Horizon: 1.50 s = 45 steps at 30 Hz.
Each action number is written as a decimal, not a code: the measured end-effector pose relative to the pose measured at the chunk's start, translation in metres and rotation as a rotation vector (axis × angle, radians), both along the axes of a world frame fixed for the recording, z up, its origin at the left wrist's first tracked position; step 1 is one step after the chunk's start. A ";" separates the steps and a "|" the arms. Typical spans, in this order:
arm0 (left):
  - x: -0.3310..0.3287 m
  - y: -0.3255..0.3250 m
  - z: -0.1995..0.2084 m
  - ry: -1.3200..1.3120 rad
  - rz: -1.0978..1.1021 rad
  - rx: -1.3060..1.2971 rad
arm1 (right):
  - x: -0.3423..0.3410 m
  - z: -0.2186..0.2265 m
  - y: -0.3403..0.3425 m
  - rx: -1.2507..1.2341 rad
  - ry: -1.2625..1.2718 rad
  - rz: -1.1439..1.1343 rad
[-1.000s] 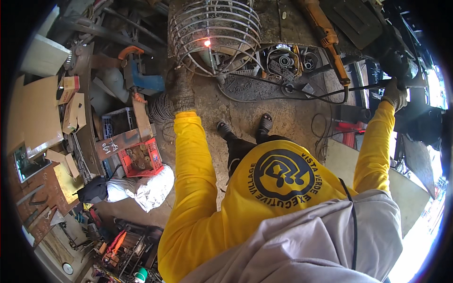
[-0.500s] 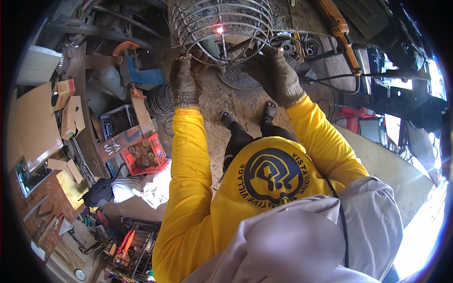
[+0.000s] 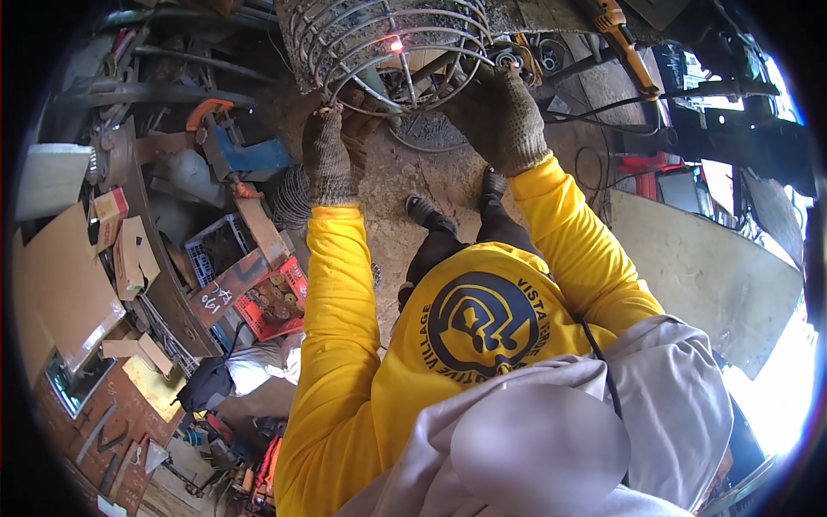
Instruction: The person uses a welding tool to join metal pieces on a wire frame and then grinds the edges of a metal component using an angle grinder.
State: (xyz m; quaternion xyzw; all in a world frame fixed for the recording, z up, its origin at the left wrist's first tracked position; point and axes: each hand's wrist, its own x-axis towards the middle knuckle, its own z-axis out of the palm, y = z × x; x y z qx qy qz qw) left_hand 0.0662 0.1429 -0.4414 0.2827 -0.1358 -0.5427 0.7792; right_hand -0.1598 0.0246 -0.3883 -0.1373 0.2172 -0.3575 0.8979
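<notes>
At the far edge of the view is a round wire cage (image 3: pixel 405 76) of grey metal rods bent into rings. A small red spot glows on one of its upright rods. My left hand (image 3: pixel 330 159), in a worn knitted glove, is closed at the cage's near left rim, thumb on top. On the opposite side my right hand (image 3: pixel 508 121), gloved the same way, grips the near right rim. Its fingers run beneath the rods and are partly hidden in shadow. The cage rests on or just over a rough, dirty worktable (image 3: pixel 293 52).
An orange power tool (image 3: pixel 627 47) with a trailing cable lies at the right of the worktable. To my left are a blue and orange tool (image 3: pixel 245 153), a coil of wire (image 3: pixel 293 194), a red crate (image 3: pixel 274 302) and cardboard boxes (image 3: pixel 133 258). A pale sheet (image 3: pixel 698 267) leans at right.
The cage and both hands sit slightly further left in the view, still gripping the rim. The surroundings have shifted too, as the view has moved.
</notes>
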 end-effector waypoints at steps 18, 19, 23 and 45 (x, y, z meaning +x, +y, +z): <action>0.013 -0.001 -0.001 0.050 -0.087 0.003 | -0.016 -0.026 0.015 -0.124 0.421 -0.275; 0.015 -0.001 0.000 0.049 -0.105 0.002 | -0.019 -0.011 0.017 -0.299 0.614 -0.347; 0.006 0.001 0.007 -0.144 -0.002 0.179 | -0.028 -0.014 0.000 -0.921 0.844 -0.401; -0.010 -0.002 0.050 -1.467 0.382 0.566 | -0.023 0.009 -0.021 -1.179 1.186 -0.262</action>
